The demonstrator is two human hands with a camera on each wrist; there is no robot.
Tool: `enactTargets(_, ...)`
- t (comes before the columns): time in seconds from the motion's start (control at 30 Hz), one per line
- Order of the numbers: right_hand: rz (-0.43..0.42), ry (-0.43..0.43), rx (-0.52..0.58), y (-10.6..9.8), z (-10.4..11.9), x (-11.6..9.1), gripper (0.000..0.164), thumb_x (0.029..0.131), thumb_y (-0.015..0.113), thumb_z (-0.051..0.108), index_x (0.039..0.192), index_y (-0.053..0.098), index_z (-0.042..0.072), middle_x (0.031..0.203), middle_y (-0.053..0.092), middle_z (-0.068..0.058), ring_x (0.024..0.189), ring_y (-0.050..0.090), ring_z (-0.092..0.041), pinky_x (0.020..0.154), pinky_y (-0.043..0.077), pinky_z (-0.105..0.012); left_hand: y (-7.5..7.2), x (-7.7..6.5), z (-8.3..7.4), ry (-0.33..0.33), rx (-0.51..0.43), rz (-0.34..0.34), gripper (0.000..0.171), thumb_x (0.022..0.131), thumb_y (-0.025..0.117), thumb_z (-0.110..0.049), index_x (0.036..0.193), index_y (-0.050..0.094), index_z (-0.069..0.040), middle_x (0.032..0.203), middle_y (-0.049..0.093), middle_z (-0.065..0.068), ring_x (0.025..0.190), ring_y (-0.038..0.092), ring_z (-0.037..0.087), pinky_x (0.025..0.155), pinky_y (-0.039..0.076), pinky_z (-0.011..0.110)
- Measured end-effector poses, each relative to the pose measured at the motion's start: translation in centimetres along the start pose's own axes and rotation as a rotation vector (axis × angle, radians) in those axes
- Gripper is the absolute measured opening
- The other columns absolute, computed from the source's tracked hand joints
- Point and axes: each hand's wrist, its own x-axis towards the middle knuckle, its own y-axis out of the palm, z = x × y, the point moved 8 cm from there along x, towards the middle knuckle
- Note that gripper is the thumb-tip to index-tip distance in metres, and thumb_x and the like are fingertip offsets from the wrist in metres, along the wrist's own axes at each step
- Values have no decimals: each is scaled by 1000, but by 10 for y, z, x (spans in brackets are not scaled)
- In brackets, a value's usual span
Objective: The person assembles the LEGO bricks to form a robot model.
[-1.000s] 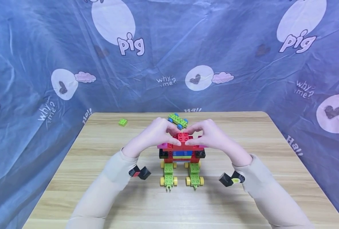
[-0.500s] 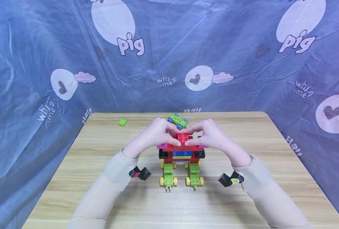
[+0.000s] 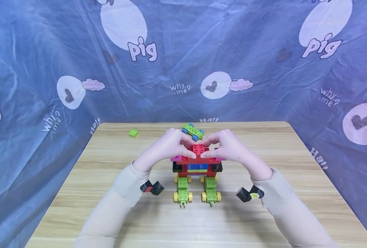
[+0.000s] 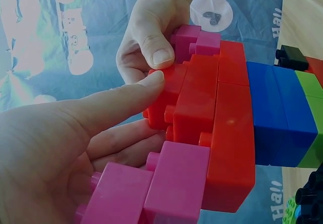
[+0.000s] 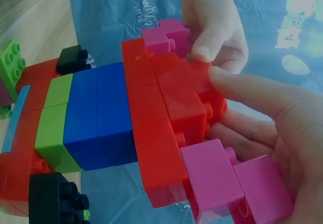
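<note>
A tall build of toy building bricks stands at the middle of the table, with a red brick (image 3: pixel 198 148) at its top. My left hand (image 3: pixel 171 146) pinches this brick from the left, thumb in front and fingers behind. From the other side, my right hand (image 3: pixel 230 147) pinches it the same way. Below it lie wider red bricks (image 4: pixel 229 133), then blue bricks (image 5: pixel 101 115) and lime green bricks (image 5: pixel 53 128). Stepped pink bricks (image 5: pixel 212 171) stick out at both sides under the hands. The feet are green wheeled bases (image 3: pixel 182 194) with yellow wheels.
Behind the build sits a green wheeled base (image 3: pixel 192 131) with blue wheels. A small green brick (image 3: pixel 133 133) lies at the back left of the wooden table (image 3: pixel 109 193). Black bricks (image 3: pixel 217 167) project from the build's sides. A blue printed cloth (image 3: pixel 177 62) surrounds the table.
</note>
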Motion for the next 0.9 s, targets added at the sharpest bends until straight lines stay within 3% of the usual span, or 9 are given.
enactTargets(0.27,17,36,53,2,-5,-1,34,75,83,25,104,76,9,96,74,-4,90,67,-20,74,59,-38,2,-1,0,2,8,15,38,76,82,-30,109,75,-12,99,75,1,91,67,13,81,54,28)
enactTargets(0.73,-10,-58,8,-1,-1,-4,39,75,83,23,108,73,6,101,74,-6,91,68,-19,68,58,-29,3,-6,-5,130,87,14,41,82,76,-32,116,69,-9,109,72,3,101,66,17,88,53,33)
enactTargets(0.9,-7,-31,36,-1,-3,-6,43,73,84,24,110,72,4,101,74,-8,94,69,-22,70,58,-26,1,-9,-5,169,76,23,44,84,75,-32,120,67,-7,111,71,5,104,65,18,91,52,33)
